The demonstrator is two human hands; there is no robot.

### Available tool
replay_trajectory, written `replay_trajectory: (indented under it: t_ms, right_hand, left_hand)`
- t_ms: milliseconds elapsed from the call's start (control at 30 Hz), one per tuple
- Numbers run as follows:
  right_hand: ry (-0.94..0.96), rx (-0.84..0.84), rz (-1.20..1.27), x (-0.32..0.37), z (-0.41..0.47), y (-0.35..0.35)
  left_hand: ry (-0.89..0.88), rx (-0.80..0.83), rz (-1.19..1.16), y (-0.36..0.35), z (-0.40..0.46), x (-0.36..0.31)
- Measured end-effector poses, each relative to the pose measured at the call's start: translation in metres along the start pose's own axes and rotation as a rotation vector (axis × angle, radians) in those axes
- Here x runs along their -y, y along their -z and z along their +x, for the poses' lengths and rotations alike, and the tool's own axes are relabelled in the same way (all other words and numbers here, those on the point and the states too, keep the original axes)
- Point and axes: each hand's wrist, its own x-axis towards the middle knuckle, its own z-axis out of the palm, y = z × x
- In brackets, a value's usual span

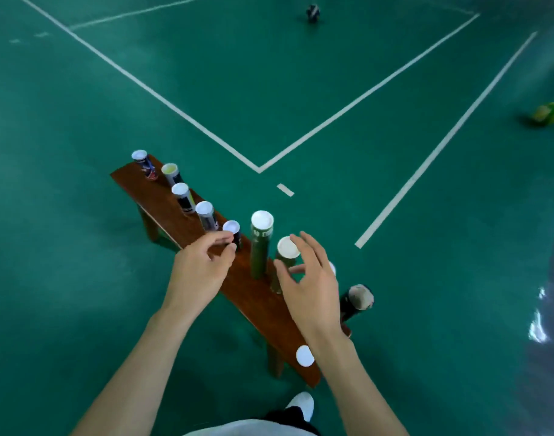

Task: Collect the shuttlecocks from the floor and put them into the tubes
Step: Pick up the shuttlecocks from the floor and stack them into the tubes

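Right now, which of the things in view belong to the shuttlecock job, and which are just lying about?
Part of the job:
- tall dark green capped tube
- row of shorter white-capped tubes on the brown wooden bench
- open dark tube with shuttlecocks showing
- loose white round cap
- left hand and right hand, both empty

Lying about:
- yellow-green ball
- dark ball

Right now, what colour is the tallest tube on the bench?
Dark green with a white cap, in the head view: tallest tube.

Wooden bench (175, 212); green-yellow ball (549, 113); a dark, blurred ball, perhaps (313, 12).
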Motion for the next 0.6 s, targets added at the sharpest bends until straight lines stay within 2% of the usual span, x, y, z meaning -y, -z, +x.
replay_trajectory:
  t_ms: [67, 233, 433, 600]
  right_hand:
    - [0.035, 0.043, 0.113, 0.025, 0.006, -0.015]
    - [0.259, 0.33, 0.304, 0.147, -0.022, -0.142]
    - [0.498, 0.707, 0.441, 0.272, -0.108, -0.29]
    - [0.663, 0.997, 0.47, 0.341, -0.183, -0.368]
  left_hand:
    - [0.02, -0.05, 0.031, 0.024, -0.001, 0.01]
    - [0.183, -0.361, -0.076, 0.17, -0.041, 0.095]
    - [0.373, -0.778, -0.08, 0.318, -0.14, 0.185]
    - [0.556, -1.048, 0.017, 0.395, -0.235, 0.22]
